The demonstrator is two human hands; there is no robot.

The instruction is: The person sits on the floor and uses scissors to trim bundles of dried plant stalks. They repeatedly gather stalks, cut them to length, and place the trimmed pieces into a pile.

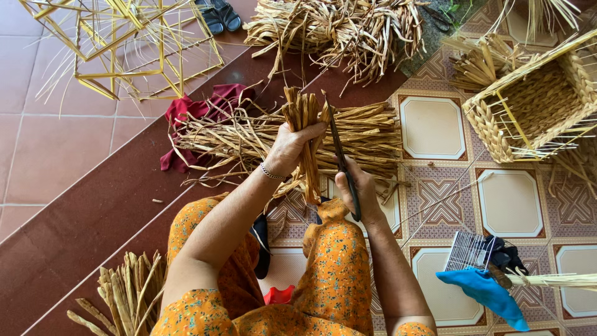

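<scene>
Bundle of dried tan reed strips, standing upright over the person's lap in orange flowered cloth, ends fanning out at the top. Left hand is gripping it around the middle, fingers wrapping tightly about the strips. Right hand is closing around the handles of long dark scissors, whose blades are pointing up alongside the bundle. Strips are looking light, dry and brittle, likely to splinter if bent sharply; a firm hold at mid-length seems best to keep them from slipping apart. Loose heap of the same reed is lying just behind on the tiled floor, partly covering a dark red cloth. Half-woven square basket on a yellow wire frame is sitting well apart, to the right.
</scene>
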